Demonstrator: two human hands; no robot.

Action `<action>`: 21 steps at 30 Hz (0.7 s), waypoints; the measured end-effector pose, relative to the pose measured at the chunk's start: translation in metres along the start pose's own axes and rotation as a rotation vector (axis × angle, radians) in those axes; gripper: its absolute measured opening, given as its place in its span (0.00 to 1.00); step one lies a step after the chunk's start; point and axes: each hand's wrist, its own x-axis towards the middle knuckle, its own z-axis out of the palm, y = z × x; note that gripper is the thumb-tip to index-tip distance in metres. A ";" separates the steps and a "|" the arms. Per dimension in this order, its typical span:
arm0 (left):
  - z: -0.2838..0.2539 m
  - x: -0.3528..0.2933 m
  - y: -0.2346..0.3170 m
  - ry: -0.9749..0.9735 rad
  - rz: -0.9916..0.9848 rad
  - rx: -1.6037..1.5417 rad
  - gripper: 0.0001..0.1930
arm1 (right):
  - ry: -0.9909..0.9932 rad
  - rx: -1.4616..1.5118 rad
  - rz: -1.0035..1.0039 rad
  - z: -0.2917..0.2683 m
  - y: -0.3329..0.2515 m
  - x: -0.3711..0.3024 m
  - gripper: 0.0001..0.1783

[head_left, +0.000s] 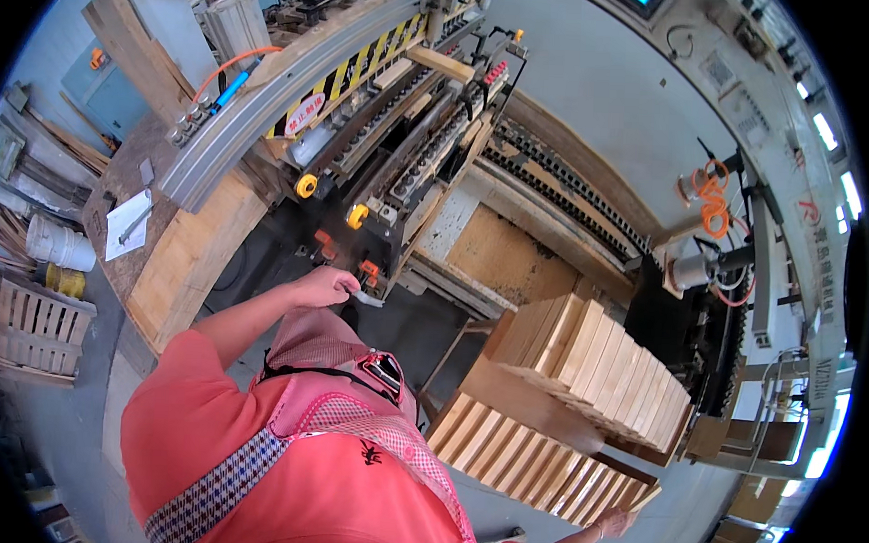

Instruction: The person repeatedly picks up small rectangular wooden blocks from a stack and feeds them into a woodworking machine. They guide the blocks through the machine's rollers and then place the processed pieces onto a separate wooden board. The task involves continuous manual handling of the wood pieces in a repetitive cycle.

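Note:
My left hand point(325, 287) is in front of my waist, its fingers pinched on a small pale flat piece point(367, 299) whose kind I cannot make out. Low on the right, my right hand point(617, 522) reaches to the end of a row of wooden strips point(519, 456). Its fingers close on the outermost wooden strip point(648, 497), which leans away from the row. Behind that row, a second stack of light wooden boards point(622, 374) rests on the same brown stand point(535, 401).
Ahead stands a long machine with rails and yellow knobs point(358, 216). A wooden bench point(201, 254) at the left bears a paper sheet point(128, 224). Orange coiled hose point(713, 200) hangs at the right. A white bucket point(60, 243) and slatted crate point(45, 330) stand far left.

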 end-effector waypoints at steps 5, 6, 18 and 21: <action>-0.032 0.008 -0.005 0.120 0.108 -0.350 0.12 | -0.522 0.437 0.170 -0.154 -0.172 0.102 0.28; -0.040 0.013 -0.005 0.087 0.129 -0.445 0.12 | -0.598 0.585 0.197 -0.154 -0.187 0.110 0.31; -0.087 0.088 0.034 -0.082 0.335 -0.839 0.15 | -0.415 1.245 -0.981 -0.365 -0.691 0.171 0.23; -0.098 0.087 0.031 0.008 0.342 -0.882 0.15 | -0.287 1.242 -1.121 -0.386 -0.809 0.189 0.22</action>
